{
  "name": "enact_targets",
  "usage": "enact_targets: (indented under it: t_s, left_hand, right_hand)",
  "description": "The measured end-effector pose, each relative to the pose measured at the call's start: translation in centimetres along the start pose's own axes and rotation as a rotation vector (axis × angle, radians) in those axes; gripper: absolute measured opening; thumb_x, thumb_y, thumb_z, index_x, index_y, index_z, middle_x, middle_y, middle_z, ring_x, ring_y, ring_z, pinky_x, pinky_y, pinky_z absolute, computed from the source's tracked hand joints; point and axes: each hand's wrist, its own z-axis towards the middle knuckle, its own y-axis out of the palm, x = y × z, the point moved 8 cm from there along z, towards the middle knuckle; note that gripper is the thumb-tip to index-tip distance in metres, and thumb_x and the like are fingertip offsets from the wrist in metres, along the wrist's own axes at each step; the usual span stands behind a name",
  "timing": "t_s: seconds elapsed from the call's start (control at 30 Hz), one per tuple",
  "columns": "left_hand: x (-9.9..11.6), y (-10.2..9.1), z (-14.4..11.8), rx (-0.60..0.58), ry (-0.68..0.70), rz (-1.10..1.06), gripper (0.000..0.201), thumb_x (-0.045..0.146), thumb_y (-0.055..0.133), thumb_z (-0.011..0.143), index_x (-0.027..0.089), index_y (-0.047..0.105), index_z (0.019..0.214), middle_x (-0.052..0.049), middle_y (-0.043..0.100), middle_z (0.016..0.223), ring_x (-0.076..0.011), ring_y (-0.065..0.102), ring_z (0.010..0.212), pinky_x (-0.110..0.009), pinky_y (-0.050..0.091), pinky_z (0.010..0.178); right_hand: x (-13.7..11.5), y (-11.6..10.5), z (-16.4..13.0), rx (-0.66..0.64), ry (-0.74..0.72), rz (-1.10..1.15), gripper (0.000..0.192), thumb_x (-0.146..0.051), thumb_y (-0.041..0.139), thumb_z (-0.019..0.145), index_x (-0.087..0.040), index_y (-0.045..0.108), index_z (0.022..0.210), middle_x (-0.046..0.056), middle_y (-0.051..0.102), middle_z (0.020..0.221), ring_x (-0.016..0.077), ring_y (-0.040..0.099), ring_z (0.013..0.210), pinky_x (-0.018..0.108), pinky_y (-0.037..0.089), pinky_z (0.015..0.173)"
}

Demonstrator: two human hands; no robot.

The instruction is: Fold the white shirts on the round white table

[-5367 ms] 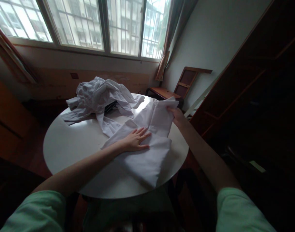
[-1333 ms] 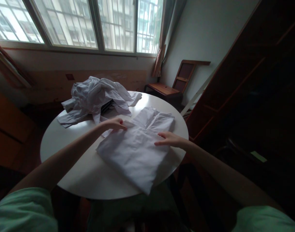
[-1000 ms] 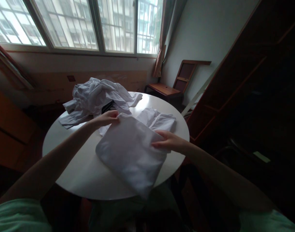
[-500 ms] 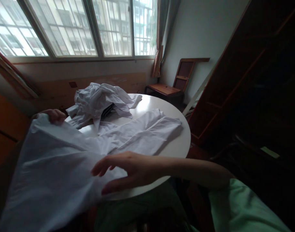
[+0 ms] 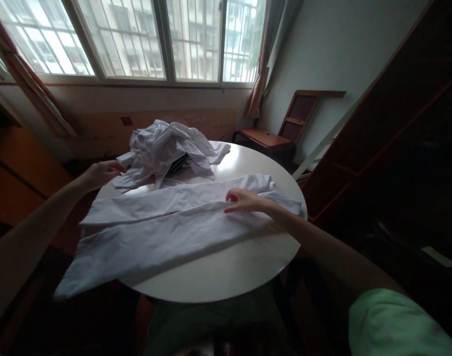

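White trousers, by their two long legs side by side, lie stretched across the round white table. One leg end hangs past the table's left front edge. My right hand is over the right part of the trousers, thumb and fingers apart, holding nothing that I can see. At the far left, my left hand is beside a heap of crumpled white clothes, its fingers loosely bent and nothing visible in them. Whether its fingertips touch the heap I cannot tell. Something dark with pale stripes shows under the heap.
Behind the table are a barred window and a low wall. A wooden chair stands at the back right. Dark wooden panelling slants along the right side, and an orange-brown cabinet stands at left.
The trousers, earlier bunched and lifted at left by my left hand, now lie spread over the table. My left hand has let go; my right hand has moved right and away from me.
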Motion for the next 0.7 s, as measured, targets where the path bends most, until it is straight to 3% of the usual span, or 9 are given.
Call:
enact_targets:
  t_s: [0.1, 0.2, 0.33, 0.43, 0.53, 0.7]
  left_hand:
    - [6.5, 4.4, -0.8, -0.204, 0.182, 0.168, 0.025, 0.037, 0.057, 0.075, 0.014, 0.064, 0.078, -0.001, 0.066, 0.071, -0.0113, 0.056, 0.065, -0.018, 0.041, 0.059]
    - [13.5, 9.0, -3.8, -0.332, 0.405, 0.410, 0.022, 0.023, 0.043, 0.086, 0.014, 0.062, 0.094, -0.006, 0.064, 0.093, -0.0156, 0.057, 0.081, -0.026, 0.043, 0.071]
    - [19.1, 14.1, -8.3, -0.525, 0.570, 0.390, 0.024, 0.024, 0.041, 0.089, 0.016, 0.060, 0.103, -0.008, 0.063, 0.096, -0.0169, 0.059, 0.082, -0.028, 0.045, 0.073]
    - [19.9, 15.6, -9.3, -0.560, 0.580, 0.353, 0.028, 0.024, 0.042, 0.089, 0.018, 0.056, 0.112, -0.009, 0.062, 0.104, -0.0174, 0.059, 0.087, -0.029, 0.045, 0.076]
    - [19.3, 15.6, -8.6, -0.530, 0.516, 0.316, 0.033, 0.029, 0.044, 0.089, 0.018, 0.051, 0.119, -0.011, 0.058, 0.116, -0.0201, 0.058, 0.099, -0.031, 0.044, 0.083]
    - [17.9, 16.8, -7.9, -0.650, 0.362, 0.329, 0.040, 0.038, 0.048, 0.085, 0.015, 0.050, 0.118, -0.012, 0.063, 0.104, -0.0221, 0.061, 0.089, -0.030, 0.046, 0.075]
  right_hand:
    - [0.3, 0.3, 0.2, -0.046, -0.010, -0.084, 0.041, -0.048, 0.068, 0.069, -0.013, 0.061, 0.089, 0.010, 0.059, 0.093, 0.0208, 0.054, 0.083, 0.028, 0.040, 0.070]
    - [1.3, 0.3, -0.1, -0.073, 0.008, -0.154, 0.042, -0.051, 0.067, 0.068, -0.015, 0.060, 0.089, 0.009, 0.060, 0.094, 0.0215, 0.054, 0.084, 0.028, 0.040, 0.069]
    - [3.7, -0.3, -1.7, -0.121, 0.111, -0.131, 0.038, -0.046, 0.065, 0.071, -0.016, 0.059, 0.094, 0.009, 0.062, 0.096, 0.0218, 0.056, 0.084, 0.027, 0.040, 0.068]
    - [4.9, -0.9, -3.2, -0.112, 0.117, -0.100, 0.033, -0.038, 0.064, 0.071, -0.016, 0.060, 0.095, 0.009, 0.063, 0.097, 0.0216, 0.057, 0.085, 0.027, 0.041, 0.070]
    - [5.1, -1.6, -4.4, -0.044, 0.055, -0.077, 0.029, -0.028, 0.063, 0.068, -0.015, 0.060, 0.095, 0.008, 0.063, 0.096, 0.0206, 0.057, 0.086, 0.027, 0.041, 0.073]
    - [5.0, -2.0, -5.1, -0.018, 0.013, -0.156, 0.016, -0.016, 0.055, 0.067, -0.015, 0.058, 0.083, 0.007, 0.062, 0.089, 0.0194, 0.056, 0.080, 0.026, 0.040, 0.071]
